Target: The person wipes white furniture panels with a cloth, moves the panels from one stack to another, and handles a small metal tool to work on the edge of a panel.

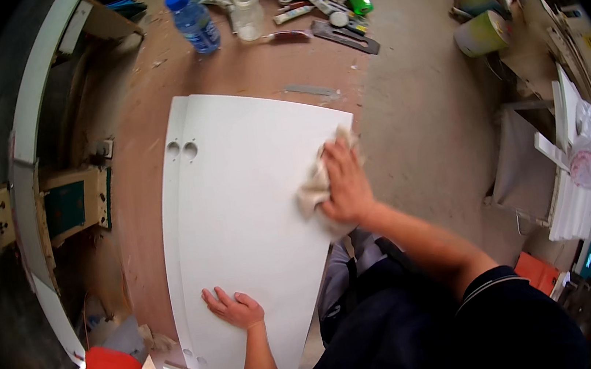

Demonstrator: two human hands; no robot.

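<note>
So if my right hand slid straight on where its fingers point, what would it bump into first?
Probably the grey strip on the table, past the white board. Your right hand might pass above it, though; depth is unclear.

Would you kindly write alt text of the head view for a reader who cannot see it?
A person's right hand lies over a beige cloth at the right edge of a white panel, while the left hand rests on the panel's lower part. Beyond it, on the brown table, are a blue-capped bottle, a clear jar and scattered tools.
</note>
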